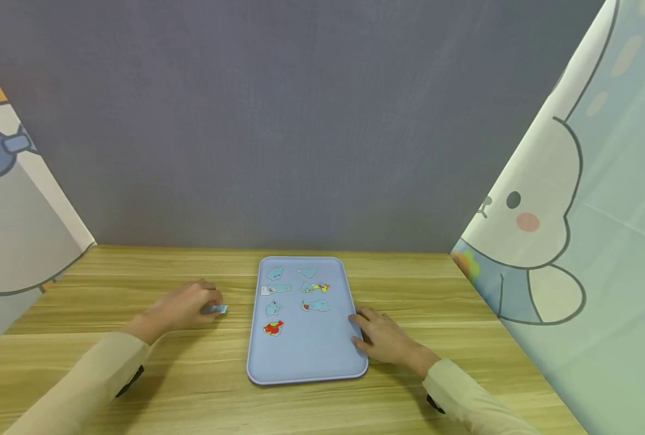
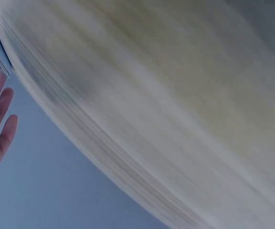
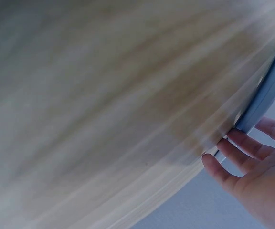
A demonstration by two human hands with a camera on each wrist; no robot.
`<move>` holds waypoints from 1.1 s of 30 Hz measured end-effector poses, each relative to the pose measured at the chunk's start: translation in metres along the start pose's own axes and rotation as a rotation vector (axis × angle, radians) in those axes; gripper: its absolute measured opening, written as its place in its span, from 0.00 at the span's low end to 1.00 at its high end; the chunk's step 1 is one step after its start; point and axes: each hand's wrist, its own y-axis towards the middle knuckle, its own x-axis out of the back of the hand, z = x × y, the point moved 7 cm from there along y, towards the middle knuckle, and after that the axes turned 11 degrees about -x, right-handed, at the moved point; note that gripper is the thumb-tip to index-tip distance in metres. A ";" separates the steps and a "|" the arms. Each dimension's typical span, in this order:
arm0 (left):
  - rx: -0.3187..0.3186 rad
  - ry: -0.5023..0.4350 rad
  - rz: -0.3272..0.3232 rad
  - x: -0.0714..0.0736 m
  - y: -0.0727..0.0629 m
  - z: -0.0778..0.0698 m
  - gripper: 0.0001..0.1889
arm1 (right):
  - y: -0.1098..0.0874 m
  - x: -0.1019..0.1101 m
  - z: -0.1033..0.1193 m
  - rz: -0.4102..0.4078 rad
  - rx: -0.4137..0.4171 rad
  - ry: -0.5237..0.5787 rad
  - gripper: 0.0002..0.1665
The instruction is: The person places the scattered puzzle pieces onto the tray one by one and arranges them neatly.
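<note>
In the head view my left hand [image 1: 197,302] is over the table, left of the tray, pinching a small, flat, light-blue puzzle piece [image 1: 220,309]. The left wrist view shows the clear-edged side of that piece [image 2: 2,64] at the fingertips. A pale blue tray [image 1: 322,356] bears several printed pieces, among them a red one [image 1: 273,328] and a blue one with yellow [image 1: 315,287]. At the tray's right edge rests my right hand [image 1: 384,338], thumb and fingers spread and touching the rim. In the right wrist view its fairly straight fingers meet the tray rim [image 3: 266,90].
The wood-grain table [image 1: 442,296] extends on both sides of the tray. A grey panel [image 1: 278,121] rises behind it. Cloths with cartoon prints hang at the left [image 1: 23,229] and right [image 1: 616,254].
</note>
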 end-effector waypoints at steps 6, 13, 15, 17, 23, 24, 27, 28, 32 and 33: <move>-0.036 0.041 0.007 -0.001 0.012 -0.013 0.06 | 0.000 -0.001 0.000 -0.002 -0.003 0.002 0.25; -0.088 0.073 -0.016 -0.001 0.024 -0.029 0.07 | 0.000 -0.001 0.000 -0.007 0.006 0.003 0.25; -0.101 0.087 -0.020 -0.003 0.028 -0.033 0.07 | 0.000 -0.001 0.000 -0.008 0.007 0.001 0.25; -0.112 0.096 -0.020 -0.004 0.032 -0.037 0.07 | 0.000 -0.001 0.000 -0.008 0.007 0.001 0.25; -0.131 0.111 -0.018 -0.007 0.045 -0.047 0.06 | 0.000 0.000 0.000 -0.009 0.010 0.007 0.25; -0.132 0.109 -0.018 -0.007 0.048 -0.049 0.06 | 0.000 -0.001 0.000 -0.008 0.011 0.006 0.25; -0.138 0.105 -0.015 -0.010 0.054 -0.054 0.06 | 0.000 -0.001 0.000 -0.009 0.013 0.002 0.25; -0.140 0.109 -0.015 -0.010 0.056 -0.056 0.06 | 0.000 -0.001 -0.001 -0.009 0.013 0.002 0.25; -0.143 0.111 -0.002 -0.014 0.064 -0.063 0.06 | 0.000 -0.001 -0.001 -0.011 0.013 0.000 0.25; -0.143 0.111 0.004 -0.015 0.067 -0.065 0.06 | 0.000 -0.001 -0.001 -0.011 0.013 0.001 0.25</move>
